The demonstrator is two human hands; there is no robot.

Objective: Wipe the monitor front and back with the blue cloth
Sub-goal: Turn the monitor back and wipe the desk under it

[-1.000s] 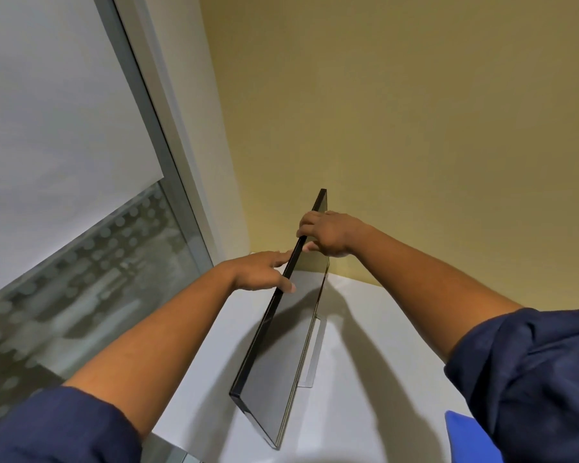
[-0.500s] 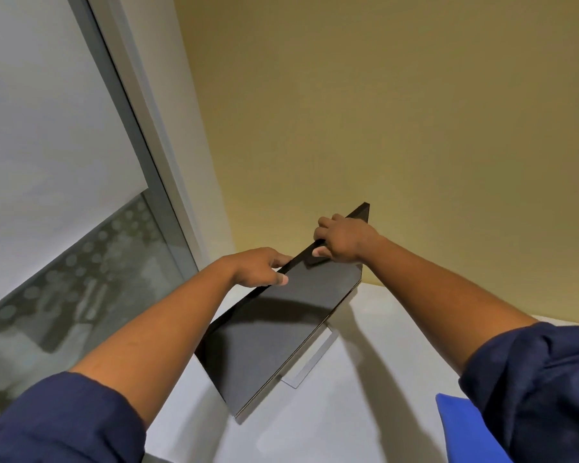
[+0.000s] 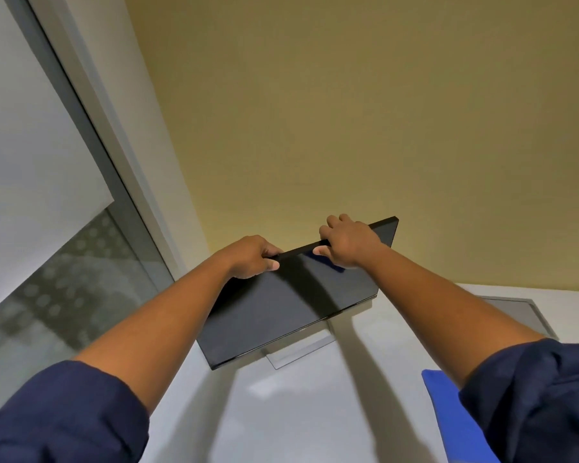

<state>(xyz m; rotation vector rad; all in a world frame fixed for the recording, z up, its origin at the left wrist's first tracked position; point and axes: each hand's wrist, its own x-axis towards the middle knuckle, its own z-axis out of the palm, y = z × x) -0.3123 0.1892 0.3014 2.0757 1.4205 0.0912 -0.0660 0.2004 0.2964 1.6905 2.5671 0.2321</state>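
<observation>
A black monitor (image 3: 281, 309) stands on a white desk (image 3: 308, 412), its dark screen facing me, on a flat silver base (image 3: 298, 354). My left hand (image 3: 253, 257) grips the top edge near the left, thumb on the screen side. My right hand (image 3: 346, 242) grips the same edge further right, fingers curled over the back and thumb at the front. The blue cloth (image 3: 448, 416) lies on the desk at the lower right, partly hidden by my right sleeve.
A yellow wall (image 3: 381, 128) rises right behind the monitor. A glass window with a grey frame (image 3: 91, 135) and a frosted dot pattern runs along the left. A grey recessed panel (image 3: 515, 312) sits in the desk at the right.
The monitor has turned on its base from edge-on to screen facing me, with both hands holding its top edge throughout. More of the blue cloth shows.
</observation>
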